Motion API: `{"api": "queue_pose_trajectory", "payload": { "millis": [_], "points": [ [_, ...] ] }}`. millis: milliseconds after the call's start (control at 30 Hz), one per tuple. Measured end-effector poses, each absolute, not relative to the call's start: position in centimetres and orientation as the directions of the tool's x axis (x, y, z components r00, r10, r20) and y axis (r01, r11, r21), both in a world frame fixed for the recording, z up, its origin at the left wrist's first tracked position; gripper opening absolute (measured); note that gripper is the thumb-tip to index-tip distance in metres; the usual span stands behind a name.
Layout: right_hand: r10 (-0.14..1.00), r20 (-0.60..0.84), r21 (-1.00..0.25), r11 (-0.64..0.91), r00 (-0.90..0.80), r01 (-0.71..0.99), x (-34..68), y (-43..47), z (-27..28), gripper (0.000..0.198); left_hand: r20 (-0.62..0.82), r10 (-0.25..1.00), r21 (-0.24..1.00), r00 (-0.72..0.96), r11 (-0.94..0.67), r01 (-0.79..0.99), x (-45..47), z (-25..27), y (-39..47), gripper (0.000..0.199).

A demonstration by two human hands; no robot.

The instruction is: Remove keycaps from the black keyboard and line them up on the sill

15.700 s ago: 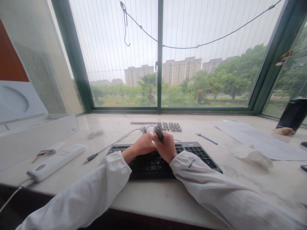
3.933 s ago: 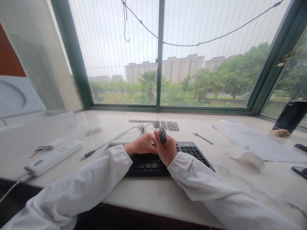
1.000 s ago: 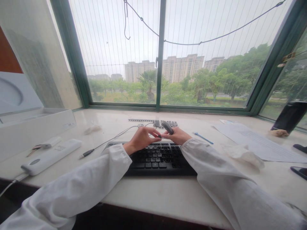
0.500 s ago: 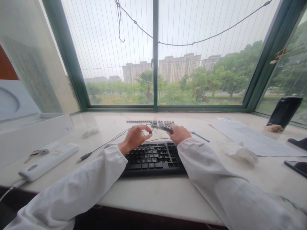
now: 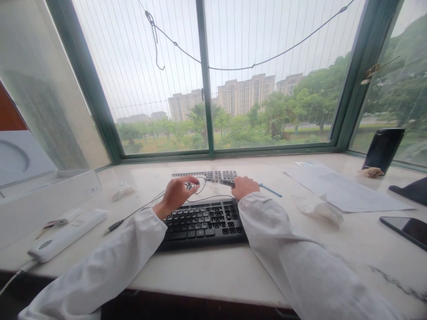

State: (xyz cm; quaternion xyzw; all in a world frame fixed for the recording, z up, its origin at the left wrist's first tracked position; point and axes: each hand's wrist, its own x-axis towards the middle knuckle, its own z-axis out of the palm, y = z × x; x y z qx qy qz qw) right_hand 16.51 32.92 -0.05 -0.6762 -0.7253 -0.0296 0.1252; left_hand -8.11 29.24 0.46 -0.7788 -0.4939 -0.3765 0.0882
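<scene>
Both hands sit just past the far edge of the black keyboard (image 5: 202, 220), the left hand (image 5: 176, 192) curled with fingertips pinching something tiny (too small to make out), the right hand (image 5: 244, 186) fisted around a dark keycap puller (image 5: 227, 182), and the open white box (image 5: 46, 195) well off to the keyboard's left shows nothing inside.

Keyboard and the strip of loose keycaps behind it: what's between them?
In the head view, both hands: left hand pinching the tangled cable, right hand holding a dark tool, between keyboard and keycaps.
</scene>
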Motion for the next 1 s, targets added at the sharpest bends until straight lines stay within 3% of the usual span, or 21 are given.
{"api": "queue_pose_trajectory", "payload": {
  "millis": [167,300,633,1000],
  "points": [
    [0.981,0.183,-0.131,0.088,-0.064,0.987,16.5,32.8,0.0,0.024,0.706,0.689,0.167,0.165,-0.388,0.906,-9.8,2.3,31.0,0.025],
    [0.982,0.173,-0.133,0.094,-0.071,0.987,16.5,32.7,0.1,0.023,0.678,0.702,0.053,0.219,-0.344,0.938,-10.9,3.9,34.8,0.020],
    [0.982,0.173,-0.132,0.102,-0.079,0.986,16.8,32.9,-0.4,0.023,0.244,0.922,-0.020,0.299,-0.304,0.953,-9.3,3.4,45.1,0.014],
    [0.980,0.177,-0.129,0.110,-0.086,0.986,16.7,33.1,-0.7,0.025,0.167,0.952,0.021,0.255,-0.262,0.965,-7.7,-0.1,49.1,0.026]
  ]
}}
